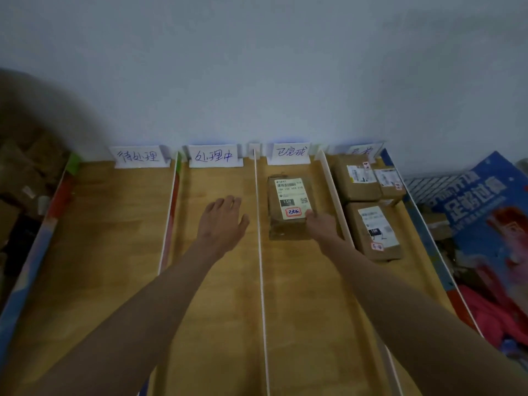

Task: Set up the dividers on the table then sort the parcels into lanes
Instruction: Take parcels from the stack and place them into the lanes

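A wooden table (114,252) is split into lanes by upright white dividers (258,224). Handwritten paper labels (214,156) stand at the far end of each lane. In the third lane a brown parcel (288,201) with a shipping label and a red-edged sticker lies flat. My right hand (321,224) grips it at its near right corner. My left hand (223,218) hovers over the second lane, palm down, fingers relaxed, holding nothing. The fourth lane holds three parcels: two at the back (357,181) and one nearer (374,230).
Coloured boards form the outer walls on the left (37,252) and right (423,224). A blue printed carton (485,201) and pink fabric (491,312) lie off the table's right side. Dark boxes (23,178) are piled at the left. A pale wall backs the table.
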Action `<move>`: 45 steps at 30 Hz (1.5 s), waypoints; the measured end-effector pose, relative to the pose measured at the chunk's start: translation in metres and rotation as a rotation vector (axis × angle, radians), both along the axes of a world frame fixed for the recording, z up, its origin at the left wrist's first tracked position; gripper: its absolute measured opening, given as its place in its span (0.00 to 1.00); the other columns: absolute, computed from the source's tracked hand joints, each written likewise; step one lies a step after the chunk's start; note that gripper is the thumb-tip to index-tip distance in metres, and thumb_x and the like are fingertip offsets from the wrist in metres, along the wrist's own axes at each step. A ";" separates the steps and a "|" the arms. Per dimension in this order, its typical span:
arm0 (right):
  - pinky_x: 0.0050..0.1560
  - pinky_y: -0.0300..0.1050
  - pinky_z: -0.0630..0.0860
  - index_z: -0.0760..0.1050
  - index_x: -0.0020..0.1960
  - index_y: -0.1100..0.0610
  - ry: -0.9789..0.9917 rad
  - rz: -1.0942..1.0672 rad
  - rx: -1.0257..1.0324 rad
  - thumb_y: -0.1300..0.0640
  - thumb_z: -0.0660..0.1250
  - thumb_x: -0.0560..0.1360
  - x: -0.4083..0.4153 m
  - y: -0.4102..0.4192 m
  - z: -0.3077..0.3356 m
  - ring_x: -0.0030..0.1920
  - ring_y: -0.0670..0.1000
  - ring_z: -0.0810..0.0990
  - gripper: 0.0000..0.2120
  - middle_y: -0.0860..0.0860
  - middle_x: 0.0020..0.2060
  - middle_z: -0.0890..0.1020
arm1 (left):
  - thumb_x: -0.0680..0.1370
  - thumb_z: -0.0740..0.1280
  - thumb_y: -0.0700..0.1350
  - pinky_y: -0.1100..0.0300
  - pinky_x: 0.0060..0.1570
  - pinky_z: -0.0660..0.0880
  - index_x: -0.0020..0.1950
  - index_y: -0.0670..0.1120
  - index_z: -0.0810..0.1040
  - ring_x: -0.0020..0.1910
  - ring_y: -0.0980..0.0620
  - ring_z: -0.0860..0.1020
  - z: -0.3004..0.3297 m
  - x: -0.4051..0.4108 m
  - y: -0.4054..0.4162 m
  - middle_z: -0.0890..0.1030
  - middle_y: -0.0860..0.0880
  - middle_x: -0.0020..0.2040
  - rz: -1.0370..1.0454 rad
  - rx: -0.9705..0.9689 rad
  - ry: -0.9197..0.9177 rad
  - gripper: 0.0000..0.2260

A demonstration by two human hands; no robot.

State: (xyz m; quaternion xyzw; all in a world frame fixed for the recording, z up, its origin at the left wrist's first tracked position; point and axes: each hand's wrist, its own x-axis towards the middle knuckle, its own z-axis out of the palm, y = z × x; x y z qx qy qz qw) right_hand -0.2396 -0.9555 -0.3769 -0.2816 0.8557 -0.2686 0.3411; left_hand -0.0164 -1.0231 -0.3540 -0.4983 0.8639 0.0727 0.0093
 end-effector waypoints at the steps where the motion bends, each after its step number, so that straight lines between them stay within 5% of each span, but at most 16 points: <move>1: 0.62 0.55 0.75 0.74 0.62 0.67 0.002 0.014 0.008 0.47 0.54 0.83 -0.003 -0.015 -0.010 0.58 0.59 0.78 0.24 0.61 0.58 0.79 | 0.83 0.53 0.55 0.51 0.70 0.63 0.75 0.45 0.64 0.70 0.46 0.67 -0.007 -0.003 -0.011 0.69 0.47 0.72 0.007 -0.001 -0.003 0.24; 13: 0.66 0.56 0.70 0.67 0.68 0.69 0.024 0.024 0.063 0.49 0.52 0.84 -0.022 -0.126 -0.084 0.65 0.62 0.71 0.25 0.63 0.69 0.64 | 0.82 0.54 0.55 0.51 0.72 0.61 0.76 0.46 0.64 0.74 0.47 0.65 -0.078 -0.012 -0.081 0.67 0.47 0.75 0.078 0.058 0.039 0.24; 22: 0.64 0.58 0.72 0.69 0.67 0.67 0.023 -0.002 0.034 0.49 0.53 0.84 -0.027 -0.139 -0.089 0.63 0.61 0.73 0.24 0.62 0.66 0.70 | 0.83 0.54 0.55 0.52 0.72 0.60 0.76 0.46 0.64 0.74 0.48 0.64 -0.086 -0.007 -0.082 0.67 0.47 0.75 0.102 0.072 0.026 0.24; 32: 0.69 0.53 0.66 0.64 0.72 0.57 0.662 0.506 -0.221 0.52 0.51 0.82 0.011 -0.054 -0.009 0.68 0.55 0.68 0.21 0.54 0.68 0.70 | 0.84 0.53 0.54 0.52 0.74 0.58 0.78 0.44 0.61 0.76 0.47 0.61 -0.025 0.009 -0.038 0.64 0.46 0.77 0.097 0.040 0.056 0.24; 37: 0.74 0.55 0.57 0.60 0.76 0.55 0.783 0.598 -0.153 0.48 0.48 0.83 0.054 0.006 0.033 0.75 0.57 0.61 0.24 0.56 0.75 0.64 | 0.84 0.52 0.54 0.50 0.73 0.59 0.77 0.45 0.64 0.75 0.46 0.62 0.013 0.043 0.018 0.65 0.46 0.76 0.110 -0.029 0.065 0.24; 45: 0.72 0.55 0.61 0.65 0.72 0.56 0.819 0.666 -0.246 0.47 0.49 0.82 0.142 0.107 0.098 0.69 0.57 0.67 0.23 0.55 0.70 0.70 | 0.81 0.45 0.57 0.50 0.71 0.61 0.72 0.45 0.70 0.72 0.45 0.67 0.078 0.133 0.135 0.70 0.45 0.73 0.184 -0.142 0.055 0.28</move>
